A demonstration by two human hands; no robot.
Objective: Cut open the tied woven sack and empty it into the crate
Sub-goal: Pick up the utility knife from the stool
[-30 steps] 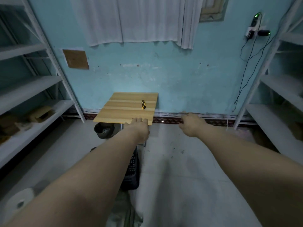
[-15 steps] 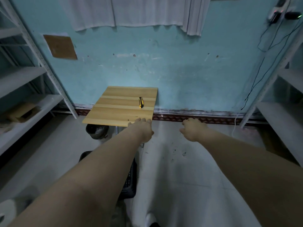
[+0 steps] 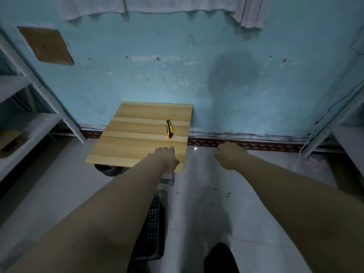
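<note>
A yellow and black utility knife [image 3: 169,129] lies on a small wooden table [image 3: 128,142] against the blue wall. My left hand [image 3: 165,158] hovers over the table's near right corner, short of the knife, fingers loosely curled and holding nothing. My right hand [image 3: 229,154] is stretched out over the floor to the right of the table, also holding nothing. A black perforated plastic crate [image 3: 151,227] stands on the floor below my left forearm, mostly hidden by it. No woven sack shows in the head view.
White metal shelving stands at the left [image 3: 29,123] and at the right [image 3: 342,134]. A dark bucket [image 3: 108,170] sits under the table. My dark shoe [image 3: 218,257] shows at the bottom on the pale tiled floor.
The view has moved closer to the table and tilted down. Both arms stay stretched forward, and my left hand now reaches over the table's near edge.
</note>
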